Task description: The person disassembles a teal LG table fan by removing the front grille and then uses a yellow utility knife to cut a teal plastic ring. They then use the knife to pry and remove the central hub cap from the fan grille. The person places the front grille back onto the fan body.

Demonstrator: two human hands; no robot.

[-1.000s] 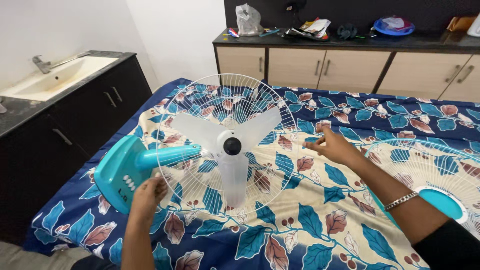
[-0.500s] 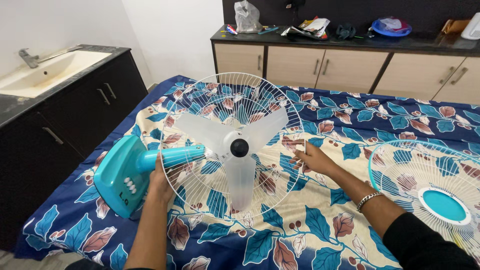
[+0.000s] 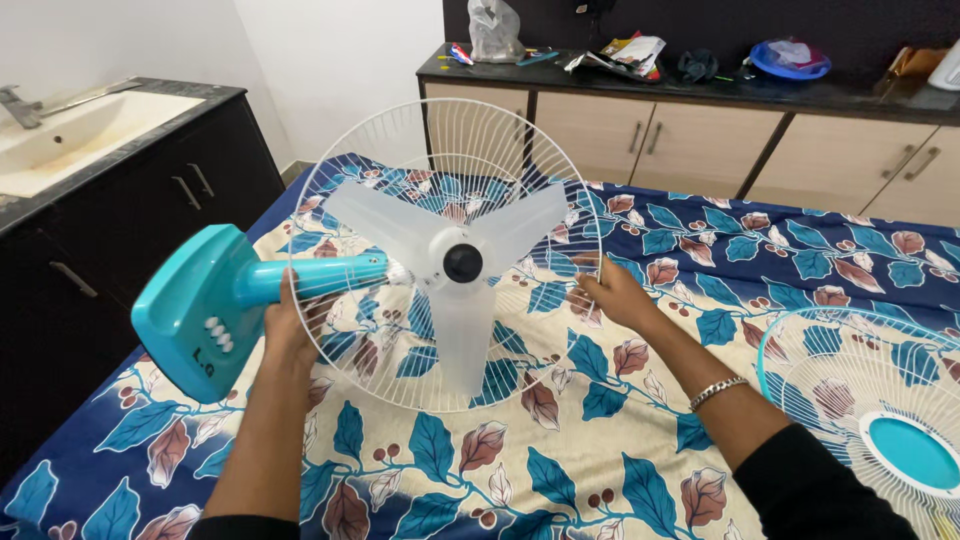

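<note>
Two bare hands hold a table fan, lifted off a flowered bed sheet, its front cover off.

Nearest, the left hand (image 3: 290, 325) has its fingers closed around the teal neck of the fan (image 3: 330, 275), just beside the square teal base (image 3: 195, 310), which points left. The right hand (image 3: 610, 295) has its fingers curled on the right rim of the white wire guard (image 3: 380, 350). Half a second ago the fan sat lower, near the sheet; now it is raised and turned so its three clear blades (image 3: 455, 260) face the camera, so the exposed blades are easier to get at. The loose front grille (image 3: 880, 420), with a teal centre, lies on the bed sheet (image 3: 480, 470) at the right, well apart. Farther back, a sink (image 3: 60, 125) sits in a dark cabinet on the left, and a cluttered counter (image 3: 700, 85) runs along the far wall.
</note>
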